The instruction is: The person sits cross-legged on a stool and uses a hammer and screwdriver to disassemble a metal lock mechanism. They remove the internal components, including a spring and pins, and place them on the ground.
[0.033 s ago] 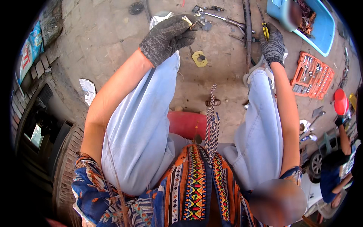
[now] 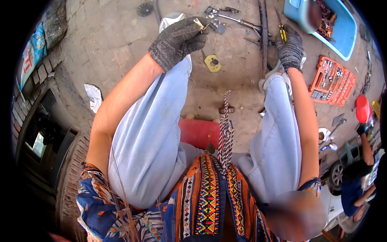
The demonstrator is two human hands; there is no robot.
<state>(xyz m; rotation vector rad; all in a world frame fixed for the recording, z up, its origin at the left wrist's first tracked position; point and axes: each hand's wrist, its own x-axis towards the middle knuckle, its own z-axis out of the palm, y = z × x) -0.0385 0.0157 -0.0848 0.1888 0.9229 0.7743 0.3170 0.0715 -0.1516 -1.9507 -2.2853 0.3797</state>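
My left hand [image 2: 177,45], in a dark grey knit glove, is closed around a small metal piece [image 2: 198,24] with a pale, brassy face. Part of that piece is hidden by the fingers. On the right, my gloved right hand [image 2: 291,49] grips a yellow-and-black-handled screwdriver [image 2: 283,34], its thin shaft pointing away from me. Between the hands, a yellow plate with a dark knob [image 2: 213,63] lies on the ground. Beyond it rest a long-handled metal tool [image 2: 238,20] and several small metal parts [image 2: 217,26].
A dark metal bar [image 2: 264,40] runs along the ground left of my right hand. A blue tub [image 2: 346,42] stands at the far right, above an open orange socket set [image 2: 332,80]. Between my knees is a red cylinder [image 2: 199,133]. Another person [image 2: 356,181] is at the right edge.
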